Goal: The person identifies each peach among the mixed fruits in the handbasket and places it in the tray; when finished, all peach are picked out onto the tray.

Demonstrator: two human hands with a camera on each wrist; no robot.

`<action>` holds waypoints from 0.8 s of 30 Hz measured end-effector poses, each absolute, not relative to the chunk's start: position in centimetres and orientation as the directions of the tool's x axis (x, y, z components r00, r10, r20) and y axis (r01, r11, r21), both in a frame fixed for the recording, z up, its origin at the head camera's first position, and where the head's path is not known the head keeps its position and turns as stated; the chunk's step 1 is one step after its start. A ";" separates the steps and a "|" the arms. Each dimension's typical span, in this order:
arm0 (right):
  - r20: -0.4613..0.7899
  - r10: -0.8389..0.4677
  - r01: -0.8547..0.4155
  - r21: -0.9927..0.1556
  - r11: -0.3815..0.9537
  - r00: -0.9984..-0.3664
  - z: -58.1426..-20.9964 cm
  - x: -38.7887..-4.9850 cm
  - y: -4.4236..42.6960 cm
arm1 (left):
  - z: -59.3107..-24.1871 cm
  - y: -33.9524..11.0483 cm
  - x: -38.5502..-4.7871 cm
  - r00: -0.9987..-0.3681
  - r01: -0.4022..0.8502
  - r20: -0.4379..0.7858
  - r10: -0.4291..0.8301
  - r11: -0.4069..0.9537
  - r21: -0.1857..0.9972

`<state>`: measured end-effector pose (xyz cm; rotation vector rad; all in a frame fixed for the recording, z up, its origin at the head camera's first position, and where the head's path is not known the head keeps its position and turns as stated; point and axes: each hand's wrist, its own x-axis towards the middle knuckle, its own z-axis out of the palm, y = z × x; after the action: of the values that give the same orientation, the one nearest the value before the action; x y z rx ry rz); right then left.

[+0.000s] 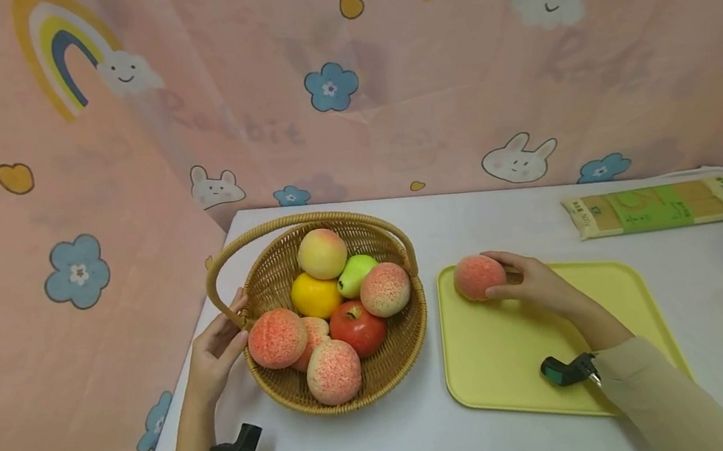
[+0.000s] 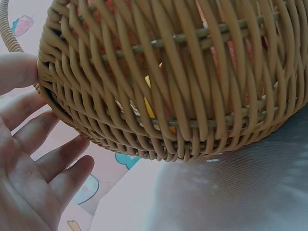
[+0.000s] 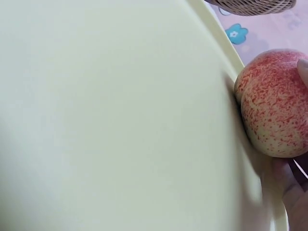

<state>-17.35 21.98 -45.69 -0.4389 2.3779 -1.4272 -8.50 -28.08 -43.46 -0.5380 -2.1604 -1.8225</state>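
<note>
Basket: round brown wicker basket (image 1: 396,364) with an arched woven handle (image 1: 299,219); it is the landmark for every place below.
Left hand: the left hand (image 1: 211,356) is at the basket's left side, its fingers loosely extended and resting against the outer weave without clenching it.
Right hand: the right hand (image 1: 537,283), to the right of the basket, grasps a fruit between thumb and fingers.
Held peach: a round, red-blushed speckled peach (image 1: 478,277), near the basket's right rim, over the tray's far corner on that side; whether it touches the tray cannot be told.
Tray: flat pale-yellow rectangular tray (image 1: 504,358) with rounded corners, just right of the basket.
Fruit inside: a red glossy apple (image 1: 358,328) near the basket's middle, a smooth yellow round fruit (image 1: 316,296) behind it, a green pear (image 1: 357,276) farther back, and speckled peaches (image 1: 333,372) along the rim.
Peach handling: a light, even pinch across its widest part should serve; squeezing below the middle could make it pop out.
Basket steadying: flat fingers low on the weave should suffice; pushing up could tip it and roll the peach by its left rim.
</note>
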 end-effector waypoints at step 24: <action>0.098 -0.406 -0.299 -0.831 0.469 -0.909 -41.6 -14.2 21.6 | -43.4 -28.1 -8.5 -0.908 0.417 0.405 0.107 0.151 0.896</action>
<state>-14.16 21.56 -41.61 -0.6248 2.5945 -1.4319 -8.49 -28.12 -43.41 -0.5107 -2.1822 -1.8302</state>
